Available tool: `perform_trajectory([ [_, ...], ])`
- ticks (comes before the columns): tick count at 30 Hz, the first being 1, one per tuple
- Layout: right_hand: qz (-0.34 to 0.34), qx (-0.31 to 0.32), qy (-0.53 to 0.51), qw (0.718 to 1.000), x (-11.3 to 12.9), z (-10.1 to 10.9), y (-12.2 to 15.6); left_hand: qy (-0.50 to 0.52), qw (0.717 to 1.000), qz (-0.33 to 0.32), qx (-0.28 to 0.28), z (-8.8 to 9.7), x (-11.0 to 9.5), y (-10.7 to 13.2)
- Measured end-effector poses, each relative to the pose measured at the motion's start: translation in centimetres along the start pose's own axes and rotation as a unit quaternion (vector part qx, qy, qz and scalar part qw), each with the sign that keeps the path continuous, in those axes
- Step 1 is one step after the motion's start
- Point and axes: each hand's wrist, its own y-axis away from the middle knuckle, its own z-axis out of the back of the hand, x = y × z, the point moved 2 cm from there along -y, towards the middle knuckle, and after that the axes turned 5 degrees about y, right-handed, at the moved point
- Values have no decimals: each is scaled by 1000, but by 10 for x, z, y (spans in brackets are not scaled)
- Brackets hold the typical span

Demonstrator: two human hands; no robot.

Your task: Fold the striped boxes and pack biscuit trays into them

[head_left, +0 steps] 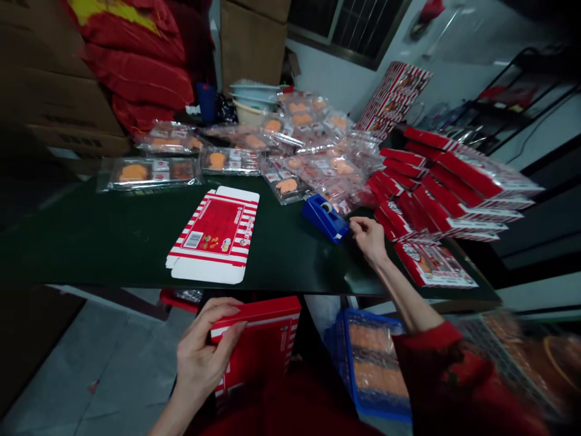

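The red-and-white striped carton [254,339] is up in my left hand [204,345], below the front edge of the desk [136,254]. My fingers curl over its top edge and my thumb presses against its side, pinching it firmly. My right hand [368,239] is out on the desk, fingers gathered toward the thumb, just beside the blue tape dispenser [324,218]; whether they pinch anything, I cannot tell. Flat on the dark green top in front of me lies a die-cut carton blank [213,235], unfolded, printed side up. Past the dispenser, transparent packs of orange food [149,172] sprawl in a loose heap along the far side, with stacked plastic bowls [254,100] behind them. To my right sit piled red cartons [447,194] in wrapping — one more carton [433,264] lies on its own near the desk's corner. Below the desk, a blue crate [372,363] holds more orange packs, and brown cardboard boxes [54,91] and red sacks [136,66] rise at the back left.
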Motion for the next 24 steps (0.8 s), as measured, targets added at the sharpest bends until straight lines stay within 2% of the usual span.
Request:
perform_trajectory([
  [2,-23,51,22,998,1,3,-29,-2,1000,5,1,-1,1,0],
  [4,-59,107,42,992,3,3,-46,-3,1000,3,3,-2,2,0],
  [7,-118,170,52,977,8,2,-56,1,1000,-6,-3,-1,3,-1],
  [10,-178,195,37,964,9,2,-59,-3,1000,-4,-5,1,3,-1],
  [14,-224,181,-39,957,10,1,-54,-9,1000,7,4,2,2,0],
  [19,-200,134,-174,955,4,6,-27,-1,1000,12,14,-1,2,4],
  [24,-219,110,-195,950,-18,-2,-5,27,999,31,34,-1,-1,6],
])
